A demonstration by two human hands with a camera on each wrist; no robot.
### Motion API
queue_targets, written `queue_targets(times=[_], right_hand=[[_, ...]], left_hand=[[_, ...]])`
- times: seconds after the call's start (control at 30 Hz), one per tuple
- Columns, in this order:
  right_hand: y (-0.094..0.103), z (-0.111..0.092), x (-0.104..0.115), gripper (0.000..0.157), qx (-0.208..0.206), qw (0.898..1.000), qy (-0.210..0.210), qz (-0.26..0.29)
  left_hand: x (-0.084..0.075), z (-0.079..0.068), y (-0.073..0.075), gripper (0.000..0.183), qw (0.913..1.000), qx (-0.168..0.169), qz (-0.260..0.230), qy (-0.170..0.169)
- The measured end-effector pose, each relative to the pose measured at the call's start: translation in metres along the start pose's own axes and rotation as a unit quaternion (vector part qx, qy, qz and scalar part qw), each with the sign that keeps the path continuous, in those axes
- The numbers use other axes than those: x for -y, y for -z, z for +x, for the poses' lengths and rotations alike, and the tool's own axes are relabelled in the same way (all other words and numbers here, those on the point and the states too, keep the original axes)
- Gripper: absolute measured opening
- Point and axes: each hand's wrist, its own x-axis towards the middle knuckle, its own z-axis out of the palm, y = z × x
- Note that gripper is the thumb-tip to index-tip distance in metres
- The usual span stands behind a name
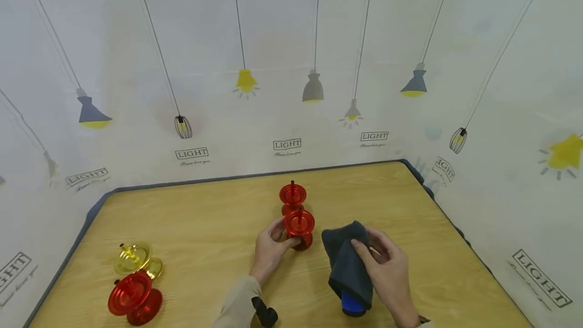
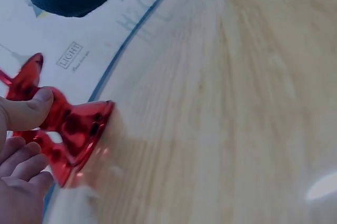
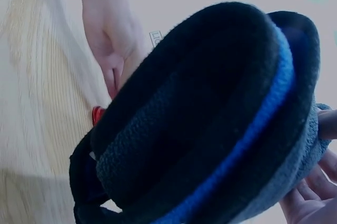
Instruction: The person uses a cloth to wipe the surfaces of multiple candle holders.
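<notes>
My left hand (image 1: 269,252) grips a shiny red candle holder (image 1: 299,222) by its narrow middle, thumb in front. In the left wrist view the thumb lies across the waist of this red candle holder (image 2: 79,124), and its base is at or close to the tabletop. A second red candle holder (image 1: 292,194) stands right behind it. Off to the right, my right hand (image 1: 389,267) pinches a folded dark grey cloth (image 1: 348,262) between thumb and fingers. Blue fabric (image 1: 352,303) shows under its lower end. The right wrist view shows the cloth's dark folds (image 3: 184,103) close up.
At the table's left side stand a gold candle holder (image 1: 134,258) and another red one (image 1: 132,295), close together. A white sheet (image 1: 273,24) printed with lamps surrounds the wooden table (image 1: 205,216) at the back and sides.
</notes>
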Motion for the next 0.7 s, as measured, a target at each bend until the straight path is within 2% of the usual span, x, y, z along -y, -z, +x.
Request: queue_targets(times=[0.07,0.13,0.23,0.37,0.47,0.53,0.63,0.7], right_hand=[[-0.001,0.0,0.001,0.029,-0.004,1.0,0.002,0.001],[-0.002,0.0,0.003,0.03,-0.003,1.0,0.002,-0.001],[-0.004,-0.001,0.005,0.03,0.002,1.0,-0.006,-0.008],[-0.006,-0.002,0.007,0.03,0.005,1.0,-0.016,-0.015],[-0.008,-0.002,0.007,0.03,0.005,1.0,-0.016,-0.014],[-0.01,-0.002,0.009,0.031,0.007,1.0,-0.012,-0.011],[-0.014,-0.003,0.011,0.031,0.017,1.0,-0.008,-0.008],[-0.016,-0.004,0.012,0.03,0.023,1.0,-0.009,-0.008]], left_hand=[[-0.006,-0.003,0.007,0.064,0.9999,-0.008,0.005,-0.004],[-0.012,-0.008,0.02,0.065,0.9992,-0.032,0.022,-0.01],[-0.017,-0.018,0.046,0.063,0.9933,-0.108,0.038,-0.015],[-0.015,-0.04,0.085,0.06,0.9736,-0.222,0.047,-0.021],[-0.013,-0.061,0.107,0.056,0.9588,-0.276,0.06,-0.029],[-0.015,-0.08,0.118,0.05,0.9533,-0.297,0.051,-0.028],[-0.028,-0.112,0.135,0.04,0.9442,-0.328,0.018,-0.026],[-0.042,-0.133,0.148,0.037,0.9341,-0.353,0.028,-0.044]])
